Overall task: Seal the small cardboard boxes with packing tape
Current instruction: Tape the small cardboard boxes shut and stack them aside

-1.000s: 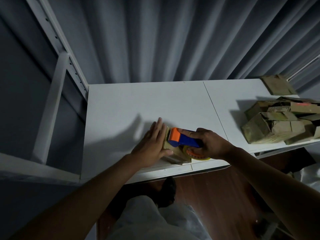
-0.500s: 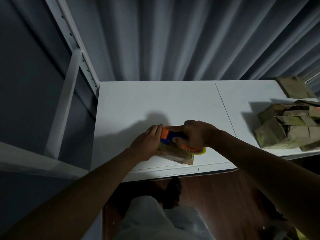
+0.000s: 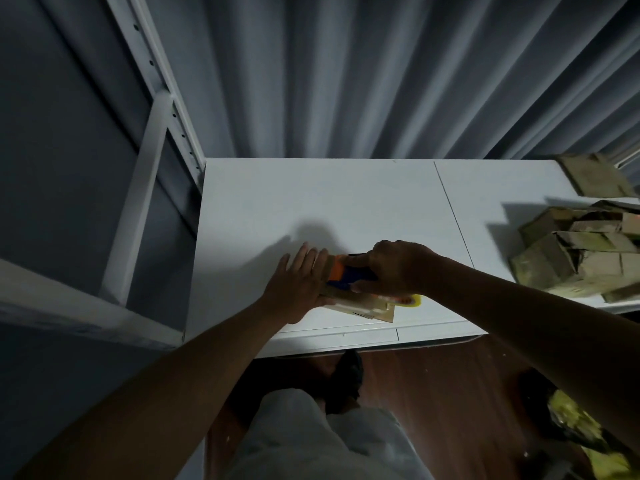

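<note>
— So, where do you stand on this box?

— Your small cardboard box (image 3: 360, 304) sits low in the middle of the frame, near the front edge of the white table (image 3: 311, 202). Your left hand (image 3: 298, 282) lies on its left end with straight fingers, pressing it down. Your right hand (image 3: 398, 268) is wrapped round the blue-and-orange tape dispenser (image 3: 343, 273), which rests on top of the box; a bit of the yellow tape roll (image 3: 414, 300) peeks out under your wrist.

— Which step would you call that?

— You look to be laying a strip along the top seam. How much tape is already stuck down I cannot tell; your hands cover the seam.

— And next?

— Probably you need a steady pull of the dispenser along the seam, then a tilt so the blade cuts the tape. Keep the left hand pressing, or the light box may slide or tip toward the table edge.

— After that?

— More work waits: a pile of boxes (image 3: 581, 258) sits at the right edge of the frame, on the table's right part. Whether any are taped is too dim to say.
</note>
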